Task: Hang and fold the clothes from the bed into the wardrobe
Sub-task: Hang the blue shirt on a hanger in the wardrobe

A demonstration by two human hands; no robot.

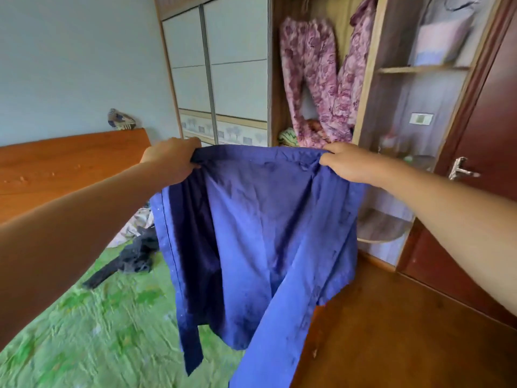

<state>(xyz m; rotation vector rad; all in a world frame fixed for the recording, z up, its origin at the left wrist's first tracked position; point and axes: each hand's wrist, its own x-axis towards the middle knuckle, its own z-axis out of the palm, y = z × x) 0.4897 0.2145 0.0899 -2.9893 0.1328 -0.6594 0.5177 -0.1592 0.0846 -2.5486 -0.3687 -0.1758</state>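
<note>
Behind the green bed (92, 331) stands the open wardrobe (366, 113). Both hands, left hand (170, 159) and right hand (347, 162), have their fingers curled tight on the shoulders of a blue shirt (260, 233), held up in the air. I think it must be kept level and smooth before hanging.

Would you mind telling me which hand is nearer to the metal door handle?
Right. The right hand, holding one end of the shirt, is left of the handle; the left hand holds the other end, farther left.
</note>
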